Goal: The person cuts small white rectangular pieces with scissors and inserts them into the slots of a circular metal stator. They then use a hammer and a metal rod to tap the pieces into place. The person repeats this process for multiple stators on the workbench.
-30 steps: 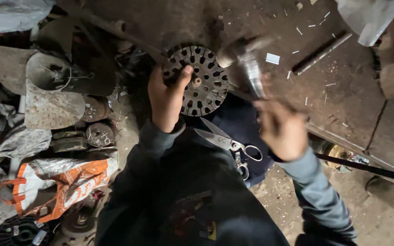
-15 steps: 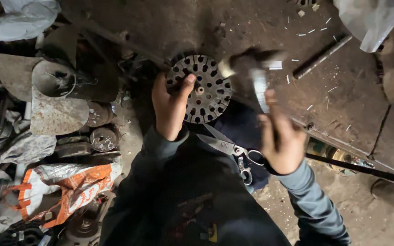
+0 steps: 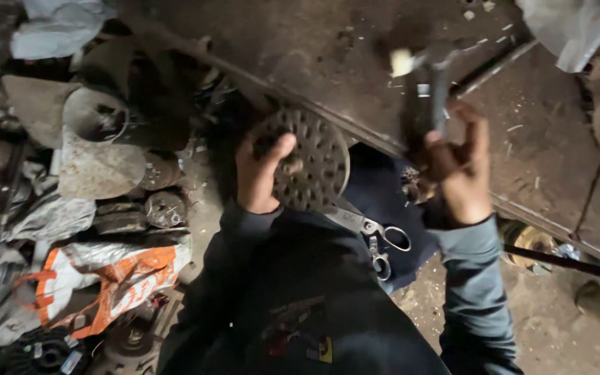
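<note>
Head view: left hand clasps the round, perforated grey metal disc, thumb laid across its face; disc sits at the near edge of the dark, scuffed metal bench, just above the lap. Right hand is clenched around the handle of a motion-blurred metal hammer, raised over the bench. Steel scissors lie on the lap, below the disc. Orange-and-white sack lies lower left among scrap.
</note>
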